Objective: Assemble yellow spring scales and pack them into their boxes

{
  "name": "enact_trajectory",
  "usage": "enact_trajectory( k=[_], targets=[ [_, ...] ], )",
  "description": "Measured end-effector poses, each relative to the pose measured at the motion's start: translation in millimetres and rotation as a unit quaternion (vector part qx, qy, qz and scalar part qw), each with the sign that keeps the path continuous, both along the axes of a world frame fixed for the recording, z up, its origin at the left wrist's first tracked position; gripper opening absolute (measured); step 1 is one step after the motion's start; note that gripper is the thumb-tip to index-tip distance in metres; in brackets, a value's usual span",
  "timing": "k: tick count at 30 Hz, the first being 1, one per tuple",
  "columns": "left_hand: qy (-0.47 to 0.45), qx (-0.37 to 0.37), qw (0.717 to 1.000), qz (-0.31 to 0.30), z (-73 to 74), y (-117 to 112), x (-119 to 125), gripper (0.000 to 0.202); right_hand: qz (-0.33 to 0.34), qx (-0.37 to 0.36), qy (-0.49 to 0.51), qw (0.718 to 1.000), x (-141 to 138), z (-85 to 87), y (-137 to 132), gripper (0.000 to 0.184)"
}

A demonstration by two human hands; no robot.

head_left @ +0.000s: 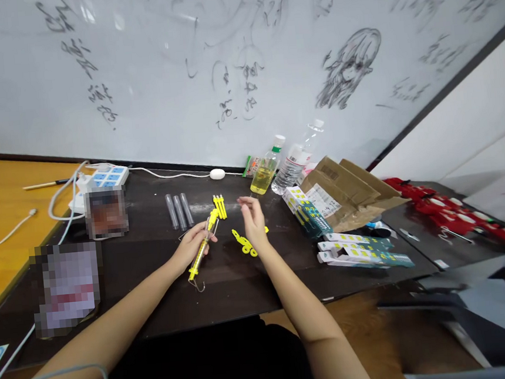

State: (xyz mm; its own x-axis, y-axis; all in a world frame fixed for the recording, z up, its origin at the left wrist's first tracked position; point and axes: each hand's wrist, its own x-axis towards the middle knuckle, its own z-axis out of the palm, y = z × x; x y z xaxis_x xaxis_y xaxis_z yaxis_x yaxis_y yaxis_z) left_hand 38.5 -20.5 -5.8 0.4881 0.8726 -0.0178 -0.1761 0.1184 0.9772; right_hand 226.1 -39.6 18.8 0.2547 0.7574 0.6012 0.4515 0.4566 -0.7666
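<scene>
Over the counter (227,301) | left grip (194,242) clamped round spring scale (201,258) | right grip (254,217) apart | prob light, stiff, kinda slick; mid-tube's the spot

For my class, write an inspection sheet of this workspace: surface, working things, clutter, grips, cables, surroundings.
Surface: dark brown tabletop.
Working things: yellow-and-clear tubular device with metal hook; three clear plastic tubes; slim yellow plastic parts; yellow ringed plastic pieces.
Clutter: clear bottle of yellow liquid, clear plastic water bottle, brown cardboard box, green-and-white cartons.
Grips: left grip holds the tubular device; right grip near the ringed pieces, hold unclear.
Cables: white cables by white power strip with blue sockets.
Surroundings: whiteboard with black writing.
</scene>
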Motion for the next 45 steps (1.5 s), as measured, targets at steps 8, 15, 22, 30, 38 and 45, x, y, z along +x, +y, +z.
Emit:
enact_trajectory(
  k=[8,15,22,30,38,45],
  targets=[
    [0.005,0.008,1.0,0.004,1.3,-4.9,2.4,0.05,-0.175,-0.084,-0.426,0.884,117.4,8.3,-115.3,0.031],
    [0.032,0.045,0.998,-0.041,0.2,-6.3,1.4,0.051,-0.329,-0.209,-0.565,0.728,241.9,-9.9,-188.1,0.061],
    [0.044,0.06,0.994,-0.076,-1.9,-3.7,-0.4,0.042,-0.243,-0.243,-0.595,0.727,252.5,-2.2,-182.5,0.041],
    [0.028,0.221,0.973,-0.067,14.8,-18.7,-4.8,0.039,-0.271,-0.22,-0.629,0.695,164.7,39.9,-180.3,0.045],
    [0.023,0.373,0.927,0.019,16.1,-27.1,-14.7,0.037,-0.024,-0.143,-0.491,0.859,15.8,46.4,-94.0,0.057],
    [0.087,0.389,0.912,0.101,12.4,-13.0,-28.8,0.041,0.066,-0.191,-0.398,0.895,-44.6,44.9,-48.7,0.06]
  ],
)
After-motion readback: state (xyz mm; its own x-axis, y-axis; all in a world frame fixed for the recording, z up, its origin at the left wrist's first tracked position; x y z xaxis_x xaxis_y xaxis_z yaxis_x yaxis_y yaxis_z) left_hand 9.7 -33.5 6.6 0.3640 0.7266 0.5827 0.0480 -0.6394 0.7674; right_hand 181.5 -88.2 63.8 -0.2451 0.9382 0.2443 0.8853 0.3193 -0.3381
